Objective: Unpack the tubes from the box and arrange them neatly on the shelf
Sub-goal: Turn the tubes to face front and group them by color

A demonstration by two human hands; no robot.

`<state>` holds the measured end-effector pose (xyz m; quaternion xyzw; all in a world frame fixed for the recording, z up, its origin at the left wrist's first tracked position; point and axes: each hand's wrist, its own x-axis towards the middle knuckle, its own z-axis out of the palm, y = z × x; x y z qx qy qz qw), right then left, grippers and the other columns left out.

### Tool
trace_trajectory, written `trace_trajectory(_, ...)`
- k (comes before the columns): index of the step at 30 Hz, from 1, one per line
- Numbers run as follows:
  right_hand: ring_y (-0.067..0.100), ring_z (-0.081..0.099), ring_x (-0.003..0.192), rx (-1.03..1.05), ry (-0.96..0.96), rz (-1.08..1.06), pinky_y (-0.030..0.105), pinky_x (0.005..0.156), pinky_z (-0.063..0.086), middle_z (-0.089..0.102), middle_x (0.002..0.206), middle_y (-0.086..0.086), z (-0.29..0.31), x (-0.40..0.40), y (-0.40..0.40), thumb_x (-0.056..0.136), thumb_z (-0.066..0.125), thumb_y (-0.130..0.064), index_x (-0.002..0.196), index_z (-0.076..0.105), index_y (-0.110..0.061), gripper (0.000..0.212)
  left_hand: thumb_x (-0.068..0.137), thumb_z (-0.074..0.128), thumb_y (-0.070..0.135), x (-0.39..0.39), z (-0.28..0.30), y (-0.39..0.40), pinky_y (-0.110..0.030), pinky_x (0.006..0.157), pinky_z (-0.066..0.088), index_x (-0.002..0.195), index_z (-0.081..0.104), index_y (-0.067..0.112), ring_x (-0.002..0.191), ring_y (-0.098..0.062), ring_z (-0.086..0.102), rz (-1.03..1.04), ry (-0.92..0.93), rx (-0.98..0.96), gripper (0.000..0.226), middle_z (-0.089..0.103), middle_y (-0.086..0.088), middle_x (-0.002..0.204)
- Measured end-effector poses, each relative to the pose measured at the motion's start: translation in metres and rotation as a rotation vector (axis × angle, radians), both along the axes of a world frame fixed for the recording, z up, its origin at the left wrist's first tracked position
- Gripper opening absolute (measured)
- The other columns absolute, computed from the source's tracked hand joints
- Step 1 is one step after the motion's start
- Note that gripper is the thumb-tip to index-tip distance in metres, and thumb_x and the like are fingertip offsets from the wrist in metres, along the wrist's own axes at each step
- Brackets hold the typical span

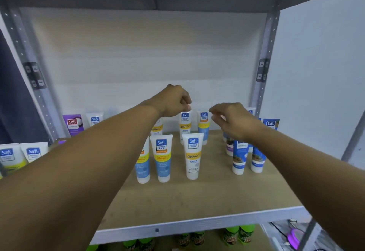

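Tubes [193,157] partly hidden behind left hand [173,101]

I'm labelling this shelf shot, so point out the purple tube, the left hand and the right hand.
purple tube [72,124], head view, on its front label.
left hand [173,101], head view, on its back.
right hand [235,121], head view, on its back.

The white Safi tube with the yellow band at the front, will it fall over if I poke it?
Probably. The white Safi tube with the yellow band stands tall on its small cap, so a poke near the top would likely tip it. It looks like soft plastic, likely squashy. On the wooden shelf board, it might roll.
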<state>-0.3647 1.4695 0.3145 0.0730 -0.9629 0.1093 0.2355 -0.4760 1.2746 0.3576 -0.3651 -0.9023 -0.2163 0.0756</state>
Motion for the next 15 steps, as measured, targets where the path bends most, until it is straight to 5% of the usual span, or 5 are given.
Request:
trace_trajectory(7,0.023,0.045,0.128,0.175,-0.177,-0.079,0.034,0.105,0.039,0.054,0.138,0.007,0.010,-0.073,0.015,0.094,0.057,-0.022,0.138,0.050,-0.013,0.045,0.091,0.071,0.028,-0.047,-0.010,0.023,-0.032,0.100,0.048,0.134,0.058,0.014,0.118,-0.021,0.058,0.068,0.013,-0.174,0.047,0.061,-0.004,0.131)
trace_trajectory(15,0.022,0.039,0.129,0.225,-0.268,-0.095,0.028,0.102,0.034,0.046,0.143,0.005,-0.010,-0.125,0.024,0.096,0.056,-0.021,0.141,0.044,-0.014,0.048,0.088,0.073,0.033,-0.090,-0.041,0.041,-0.037,0.099,0.049,0.134,0.056,0.016,0.118,-0.023,0.058,0.072,-0.061,-0.330,0.052,0.059,-0.004,0.132)
